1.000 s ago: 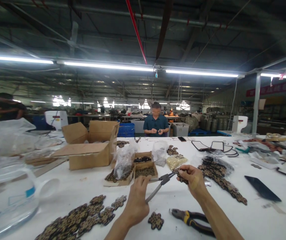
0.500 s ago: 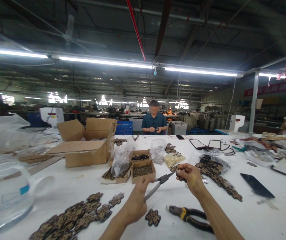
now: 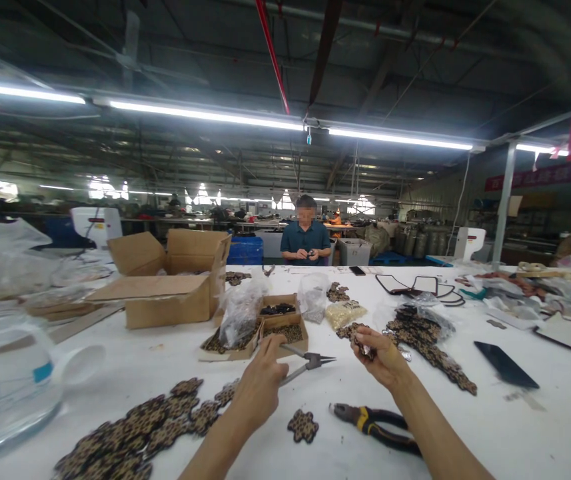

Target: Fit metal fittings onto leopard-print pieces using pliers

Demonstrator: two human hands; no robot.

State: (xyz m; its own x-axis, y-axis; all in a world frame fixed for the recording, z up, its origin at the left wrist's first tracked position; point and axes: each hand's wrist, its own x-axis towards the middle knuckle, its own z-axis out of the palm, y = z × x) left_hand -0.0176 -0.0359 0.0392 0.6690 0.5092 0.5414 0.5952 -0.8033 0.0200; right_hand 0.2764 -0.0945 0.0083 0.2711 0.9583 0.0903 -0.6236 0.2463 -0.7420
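Grey needle-nose pliers (image 3: 312, 362) are in my left hand (image 3: 261, 381), whose fingers wrap the handles. Their thin tips point right, a short gap away from my right hand (image 3: 384, 359). Between the closed fingers of that hand is a leopard-patterned flower-shaped piece (image 3: 364, 349), mostly covered by the fingers. On the white table below lies a single matching flower-shaped piece (image 3: 303, 426). Beside it rest combination pliers (image 3: 372, 424) with black and yellow handles. A pile of the same patterned pieces (image 3: 135, 430) spreads at the lower left.
Beyond my left hand stand small cardboard boxes of brass-coloured bits (image 3: 285, 331). A larger open carton (image 3: 170, 300) and a clear plastic jug (image 3: 10, 387) occupy the left. More patterned pieces (image 3: 430, 350), a dark flat slab (image 3: 506, 365) and a seated co-worker (image 3: 305, 237) are also in view.
My left hand has drawn the needle-nose pliers left, away from the piece in my right hand, and their tips have swung to point level. My right hand stays nearly in place, its fingers more curled.
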